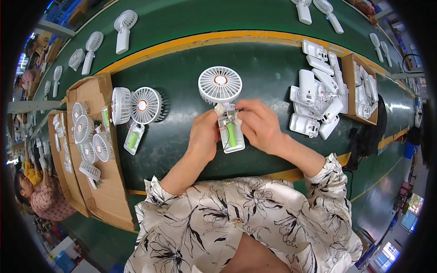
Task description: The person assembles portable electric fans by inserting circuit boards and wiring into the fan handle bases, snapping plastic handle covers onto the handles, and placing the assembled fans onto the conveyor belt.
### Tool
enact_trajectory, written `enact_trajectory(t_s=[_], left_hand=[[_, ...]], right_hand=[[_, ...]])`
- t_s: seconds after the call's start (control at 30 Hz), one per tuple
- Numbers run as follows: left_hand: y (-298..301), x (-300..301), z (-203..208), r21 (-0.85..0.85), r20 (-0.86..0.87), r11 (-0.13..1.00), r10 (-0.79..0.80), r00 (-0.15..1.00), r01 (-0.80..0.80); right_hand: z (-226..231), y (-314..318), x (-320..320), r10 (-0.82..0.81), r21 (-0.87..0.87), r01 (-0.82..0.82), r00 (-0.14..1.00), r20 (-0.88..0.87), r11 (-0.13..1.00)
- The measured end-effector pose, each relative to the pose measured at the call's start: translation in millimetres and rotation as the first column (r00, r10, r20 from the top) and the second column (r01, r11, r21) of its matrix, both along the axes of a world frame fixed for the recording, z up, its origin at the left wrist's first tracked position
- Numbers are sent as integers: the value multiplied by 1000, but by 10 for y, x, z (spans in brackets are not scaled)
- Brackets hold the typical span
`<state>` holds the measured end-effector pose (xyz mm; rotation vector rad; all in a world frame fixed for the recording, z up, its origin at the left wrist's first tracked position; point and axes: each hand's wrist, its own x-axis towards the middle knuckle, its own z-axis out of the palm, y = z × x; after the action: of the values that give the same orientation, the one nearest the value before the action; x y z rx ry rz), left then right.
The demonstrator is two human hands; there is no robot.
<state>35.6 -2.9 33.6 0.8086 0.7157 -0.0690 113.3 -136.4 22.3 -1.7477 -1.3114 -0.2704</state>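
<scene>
In front of me lies a white handheld fan (220, 84), its round slatted head pointing away. The handle's cover is off, so a green battery (231, 134), thin wires and a small board show inside. My left hand (203, 134) grips the handle's left side, with a small white lump (220, 109) at the thumb tip. Fingers of my right hand (261, 125) are pinched together over the board at the fan's neck; what they hold is too small to make out. Left of my hands rest two more fans (146, 105), one with its handle opened and a battery inside.
At left, cardboard trays (105, 191) hold several fans and parts. White handle shells (314, 100) are piled at right beside a cardboard box (350, 86) of more shells. Beyond a yellow edge (182, 44), a green belt (173, 22) carries finished-looking fans. A co-worker (45, 195) sits far left.
</scene>
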Motion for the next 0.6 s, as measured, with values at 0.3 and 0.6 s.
enact_trajectory(t_s=[0.3, 0.6], left_hand=[[34, -35, 62, -96, 35, 995, 34, 999, -31], [126, -20, 60, -198, 124, 977, -60, 991, 84]], right_hand=[[58, 42, 55, 25, -55, -42, 958, -286, 998], [185, 85, 108, 63, -100, -109, 923, -379, 989]])
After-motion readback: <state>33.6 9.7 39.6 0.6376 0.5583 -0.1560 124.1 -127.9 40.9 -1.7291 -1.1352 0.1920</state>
